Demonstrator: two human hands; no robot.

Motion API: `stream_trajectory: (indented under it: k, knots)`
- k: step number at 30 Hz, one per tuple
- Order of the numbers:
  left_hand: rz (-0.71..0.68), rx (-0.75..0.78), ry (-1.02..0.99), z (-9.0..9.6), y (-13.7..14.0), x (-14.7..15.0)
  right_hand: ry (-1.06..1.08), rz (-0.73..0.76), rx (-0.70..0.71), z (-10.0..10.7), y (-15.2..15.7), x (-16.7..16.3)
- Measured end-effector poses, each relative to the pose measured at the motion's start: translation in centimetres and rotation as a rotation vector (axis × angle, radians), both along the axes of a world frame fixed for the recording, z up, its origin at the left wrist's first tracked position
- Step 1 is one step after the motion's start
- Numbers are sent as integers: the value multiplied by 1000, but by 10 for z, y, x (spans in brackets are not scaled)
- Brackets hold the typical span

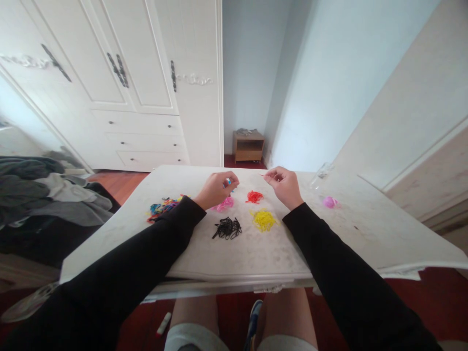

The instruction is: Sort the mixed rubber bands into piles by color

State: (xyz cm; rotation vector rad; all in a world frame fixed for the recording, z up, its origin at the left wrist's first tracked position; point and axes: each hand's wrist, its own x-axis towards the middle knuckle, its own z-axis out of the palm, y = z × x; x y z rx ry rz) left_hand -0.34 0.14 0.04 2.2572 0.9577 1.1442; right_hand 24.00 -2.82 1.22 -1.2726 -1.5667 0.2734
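Note:
My left hand [218, 189] is curled in a pinch above the pink rubber bands [224, 204], with a small blue rubber band [226, 183] showing at its fingers. Past the red pile, my right hand [284, 186] pinches a thin red rubber band [262, 175] between thumb and forefinger. Below the hands lie separate piles of red rubber bands [254, 196], yellow rubber bands [263, 221] and black rubber bands [227, 228]. A mixed-colour heap of rubber bands [163, 207] is partly hidden behind my left sleeve.
The piles rest on a white table [234, 258]. On its right side are a pink-purple bundle [330, 202] and a clear plastic container [322, 174]. Heaped clothes [62, 195] stand beyond the left edge. A white wardrobe [146, 126] and a small wooden cabinet [249, 148] are behind.

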Motion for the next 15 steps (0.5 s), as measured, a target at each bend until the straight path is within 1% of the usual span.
stream_trajectory:
  k: [2, 5, 9, 12, 15]
  knots:
    - [-3, -21, -27, -1, 2, -2, 0, -29, -37, 1, 2, 9]
    - [0, -36, -42, -1, 2, -4, -109, 21, -104, -1, 6, 18]
    - [6, -33, -34, 0, 1, -3, -283, 119, -129, -7, 9, 17]
    - [-5, -45, -30, 0, 0, -3, -346, 157, -153, -11, 10, 16]
    - [-17, -59, -29, -1, 1, -3, -387, 162, -192, -12, 11, 17]
